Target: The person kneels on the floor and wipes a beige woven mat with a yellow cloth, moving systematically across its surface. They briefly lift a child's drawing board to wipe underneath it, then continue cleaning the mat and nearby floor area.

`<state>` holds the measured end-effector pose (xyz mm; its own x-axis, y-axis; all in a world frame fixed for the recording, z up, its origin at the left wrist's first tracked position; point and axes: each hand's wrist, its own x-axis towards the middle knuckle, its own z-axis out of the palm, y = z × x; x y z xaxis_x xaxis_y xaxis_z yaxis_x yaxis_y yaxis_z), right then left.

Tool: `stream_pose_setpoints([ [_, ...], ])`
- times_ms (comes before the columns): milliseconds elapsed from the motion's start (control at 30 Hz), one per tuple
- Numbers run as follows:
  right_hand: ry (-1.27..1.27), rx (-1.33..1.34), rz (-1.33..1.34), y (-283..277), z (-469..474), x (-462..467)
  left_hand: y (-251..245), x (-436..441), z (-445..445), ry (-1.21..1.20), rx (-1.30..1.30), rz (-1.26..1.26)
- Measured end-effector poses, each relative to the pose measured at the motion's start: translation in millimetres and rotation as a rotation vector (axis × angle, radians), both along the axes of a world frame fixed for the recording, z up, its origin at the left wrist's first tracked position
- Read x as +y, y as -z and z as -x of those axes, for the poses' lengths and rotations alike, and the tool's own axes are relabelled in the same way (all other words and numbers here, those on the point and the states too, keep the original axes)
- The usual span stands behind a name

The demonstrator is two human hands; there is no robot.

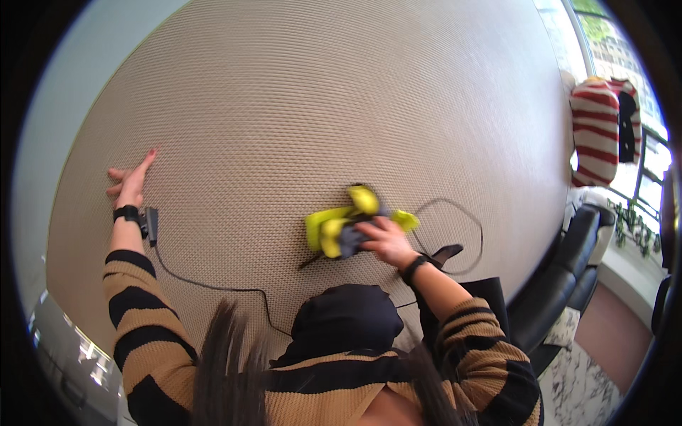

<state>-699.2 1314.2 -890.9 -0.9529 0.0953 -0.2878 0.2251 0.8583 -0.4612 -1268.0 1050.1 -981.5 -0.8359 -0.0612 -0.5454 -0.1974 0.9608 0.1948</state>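
Note:
A lime-yellow and grey object [333,231], blurred by motion, is on or just above the woven, ribbed floor covering [256,144], a little right of centre. My right hand [388,242] has its fingers around the object's grey part; the blur hides its exact kind. Far to the left, my left hand [130,181] is empty with its fingers apart, reaching forward over the floor covering. Strapped at the left wrist is a black band [127,214] with a small dark device [151,226] on it. Another black band [415,268] circles my right wrist.
A grey cable [213,287] runs from the left wrist device towards my black-clothed knee [346,314]. Another thin cord [481,229] loops right of my right hand. A black leather sofa [549,298] and a red-and-white striped item [594,133] stand at the right, near windows. A pale wall [96,64] borders the left.

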Motion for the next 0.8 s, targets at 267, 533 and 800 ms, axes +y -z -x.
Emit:
stream_pose_setpoints([
  [267,1.319,-0.174,-0.407,32,-91,76,12,-11,31,-0.016,0.116,0.032],
  [533,0.392,0.137,-0.099,-17,-47,-141,-85,133,-83,0.385,0.31,0.24],
  [800,0.668,0.175,-0.248,-38,-219,-291,-217,137,-404,1.258,0.046,-0.007],
])
